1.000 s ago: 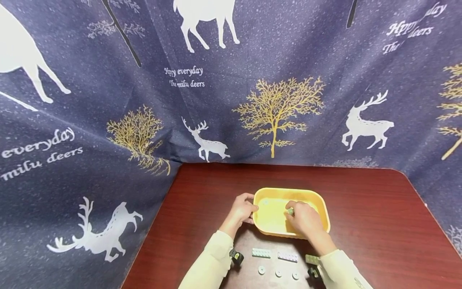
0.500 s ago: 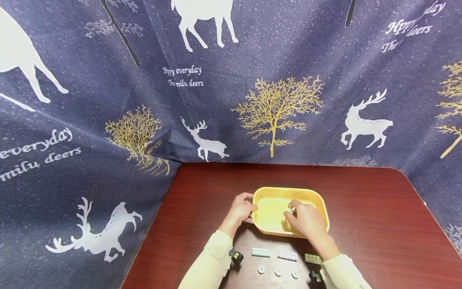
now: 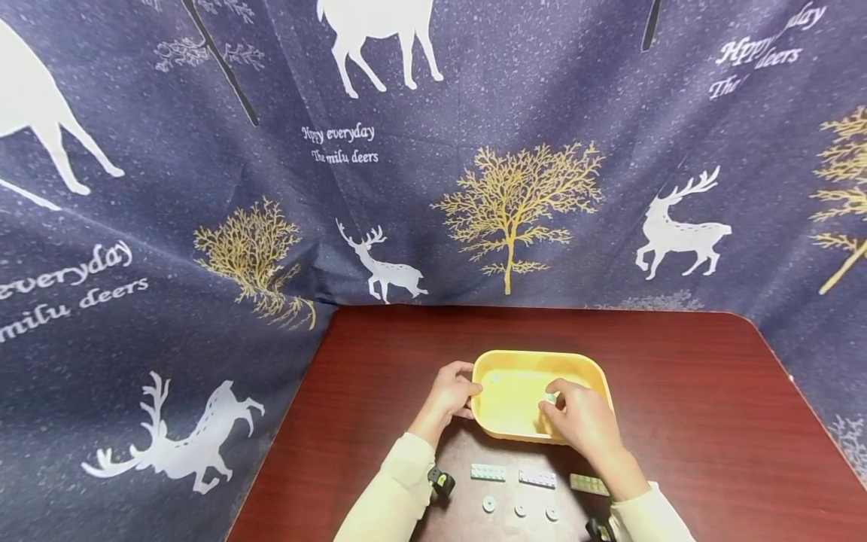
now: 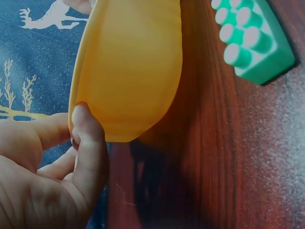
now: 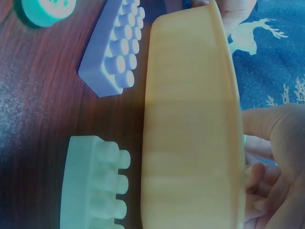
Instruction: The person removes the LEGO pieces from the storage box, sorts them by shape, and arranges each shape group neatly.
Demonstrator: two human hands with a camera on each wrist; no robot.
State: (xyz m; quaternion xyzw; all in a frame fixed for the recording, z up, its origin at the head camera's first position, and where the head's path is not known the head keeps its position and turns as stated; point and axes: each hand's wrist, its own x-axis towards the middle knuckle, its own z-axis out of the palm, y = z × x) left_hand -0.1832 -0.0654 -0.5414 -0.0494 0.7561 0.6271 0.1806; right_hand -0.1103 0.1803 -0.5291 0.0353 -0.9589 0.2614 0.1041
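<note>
A yellow plastic bin point(image 3: 518, 406) stands on the table. My left hand point(image 3: 449, 391) grips its left rim, with the thumb point(image 4: 88, 129) over the edge inside and the fingers outside in the left wrist view. Inside the bin, my right hand point(image 3: 585, 418) pinches a small pale green piece point(image 3: 551, 397) between thumb and fingers. Just a green sliver point(image 5: 245, 139) of that piece shows past the bin wall point(image 5: 193, 119) in the right wrist view, so its shape is hidden. Another small pale piece point(image 3: 495, 378) lies in the bin's far left corner.
In front of the bin lie a green toy brick point(image 3: 488, 472), a purple brick point(image 3: 537, 479) and a light green brick point(image 3: 588, 484). Nearer me are three round pieces: one on the left point(image 3: 489, 504), a middle disc point(image 3: 520, 510) and a right disc point(image 3: 552, 514). Patterned cloth point(image 3: 406, 188) hangs behind.
My right hand has shifted slightly right within the bin, and the pinched piece shows a paler side. More of the light green brick is visible beside that wrist. My left hand keeps its grip.
</note>
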